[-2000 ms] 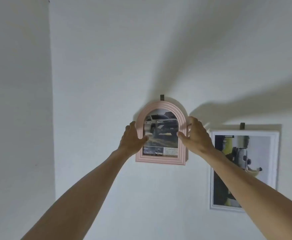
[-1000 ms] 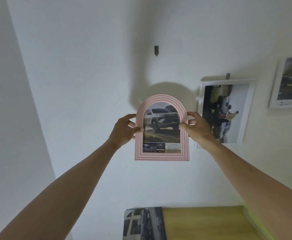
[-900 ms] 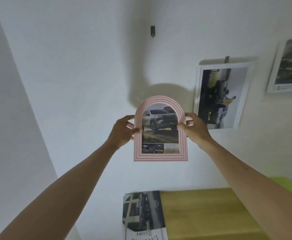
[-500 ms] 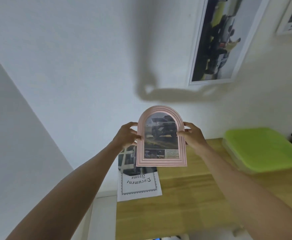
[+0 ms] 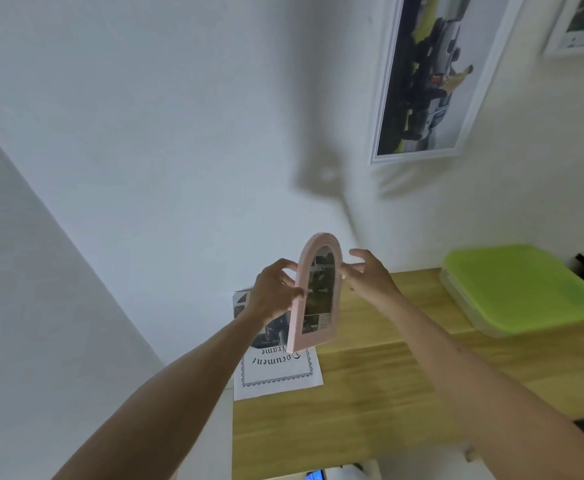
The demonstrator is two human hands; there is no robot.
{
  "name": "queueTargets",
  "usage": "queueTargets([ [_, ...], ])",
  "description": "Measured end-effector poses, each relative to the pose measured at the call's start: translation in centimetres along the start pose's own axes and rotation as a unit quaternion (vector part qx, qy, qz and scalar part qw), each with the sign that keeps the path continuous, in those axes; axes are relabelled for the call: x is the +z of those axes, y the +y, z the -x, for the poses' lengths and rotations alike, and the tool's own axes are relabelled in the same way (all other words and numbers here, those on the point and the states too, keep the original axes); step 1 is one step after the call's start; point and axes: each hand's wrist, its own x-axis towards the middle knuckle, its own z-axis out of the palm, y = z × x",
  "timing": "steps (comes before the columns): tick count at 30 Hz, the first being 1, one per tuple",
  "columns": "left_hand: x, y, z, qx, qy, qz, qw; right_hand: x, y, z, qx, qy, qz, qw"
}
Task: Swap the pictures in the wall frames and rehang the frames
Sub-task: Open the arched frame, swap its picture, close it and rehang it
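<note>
Head camera, my only view: I hold the pink arched picture frame (image 5: 314,296) in the air between my two hands, above the near-left part of the light wooden worktop (image 5: 387,375) and well clear of the white wall (image 5: 179,133). My left hand (image 5: 271,296) pinches the frame's left edge, thumb on the front face and the other fingers (image 5: 288,268) curled behind it. My right hand (image 5: 370,278) sits just beside the right edge with its fingers (image 5: 354,270) spread and only their tips touching the rim, so I judge the left hand carries most of the weight. The frame's long axis runs nearly upright, arch at the top and square foot at the bottom, leaning slightly. Its glazed face, showing a dark vehicle photo, is turned edge-on, facing right toward my right palm, so the back lies toward my left hand. Directly under the foot lies a white printed document-frame sheet (image 5: 276,372) on the worktop. A green plastic lidded tray (image 5: 522,285) sits well apart to the right, and a white rectangular framed photo (image 5: 425,77) hangs on the wall above. To reach the backing, I judge the frame must be turned face-down onto the worktop.
</note>
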Motion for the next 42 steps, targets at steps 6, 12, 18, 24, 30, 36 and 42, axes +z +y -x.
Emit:
queueTargets([
  [6,3.7,0.3,1.5,0.088,0.034,-0.139,0.986,1.4,-3.7,0.4,-0.01,0.028,-0.116,0.993],
  [12,5.6,0.0,2.0,0.171,0.012,-0.215,0.961,0.3,-2.4,0.1,0.02,0.079,-0.146,0.986],
  [18,4.5,-1.1,0.3,0.181,-0.017,-0.269,0.946,-2.2,-0.1,0.2,0.008,0.044,-0.165,0.985],
  [24,2.2,-2.0,-2.1,0.067,0.039,-0.272,0.959,-4.4,1.5,0.0,-0.014,-0.01,-0.16,0.987],
  [30,2.3,-2.8,-3.9,0.02,-0.006,-0.166,0.986,-6.6,3.2,-2.2,-0.01,-0.032,-0.153,0.988],
  [36,4.0,-2.2,-4.4,-0.014,-0.04,-0.006,0.999,-7.5,6.0,-4.7,-0.139,-0.011,0.124,0.982],
  [42,6.3,-2.0,-4.1,-0.033,-0.001,-0.011,0.999,-6.6,7.3,-6.9,-0.176,-0.041,0.318,0.93],
])
